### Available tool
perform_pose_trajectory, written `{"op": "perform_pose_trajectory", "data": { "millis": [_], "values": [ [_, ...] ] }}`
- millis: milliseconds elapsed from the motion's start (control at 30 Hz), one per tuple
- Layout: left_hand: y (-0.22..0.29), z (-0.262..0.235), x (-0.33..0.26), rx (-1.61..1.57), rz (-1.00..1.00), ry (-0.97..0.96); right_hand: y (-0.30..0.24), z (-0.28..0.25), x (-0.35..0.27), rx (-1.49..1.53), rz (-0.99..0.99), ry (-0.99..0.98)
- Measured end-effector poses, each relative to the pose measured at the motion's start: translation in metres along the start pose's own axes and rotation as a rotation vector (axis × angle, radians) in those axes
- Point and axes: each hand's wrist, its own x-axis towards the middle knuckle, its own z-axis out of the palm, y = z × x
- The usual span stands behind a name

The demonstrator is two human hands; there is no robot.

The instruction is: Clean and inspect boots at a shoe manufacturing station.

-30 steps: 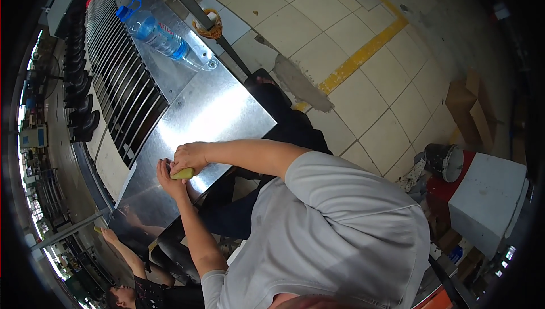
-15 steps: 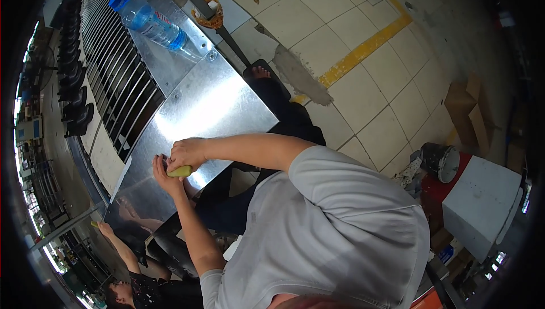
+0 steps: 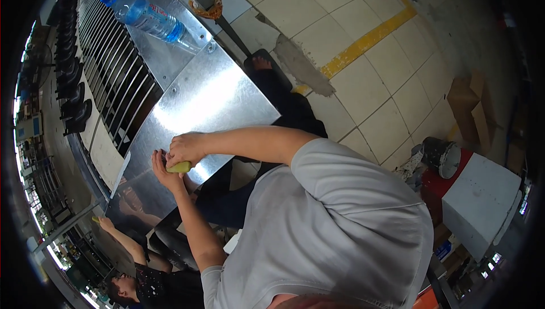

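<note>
Both hands on a small yellow-green thing (image 3: 179, 167) at the shiny metal table (image 3: 216, 99).
Right hand (image 3: 184, 149) curled over it, left hand (image 3: 162, 167) cupped under w/ fingers bent, prob. so it won't slip.

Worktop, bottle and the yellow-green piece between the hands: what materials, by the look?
Worktop: sheet metal, probably galvanised or stainless; bright glare, screw heads at the seams. Bottle: clear plastic with a blue cap; see-through wall. Yellow-green piece, held between left hand and right hand: matte, maybe plastic or rubber; too small to tell.
</note>
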Motion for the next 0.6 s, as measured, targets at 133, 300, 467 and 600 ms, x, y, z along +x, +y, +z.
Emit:
{"op": "perform_pose_trajectory", "data": {
  "millis": [133,300,467,600],
  "values": [
    [0.0,0.0,0.001,-0.023,0.004,0.019,0.0,-0.002,0.0,-0.021,-0.001,-0.012],
    [0.003,-0.003,-0.005,-0.004,0.012,0.021,-0.003,0.002,-0.004,-0.057,-0.02,0.007],
    [0.003,0.009,-0.007,-0.105,-0.05,0.104,-0.009,-0.017,-0.004,-0.128,0.018,-0.11],
    [0.028,0.011,0.006,-0.068,-0.004,0.125,-0.001,-0.026,-0.012,-0.114,-0.03,-0.009]
  ]
}}
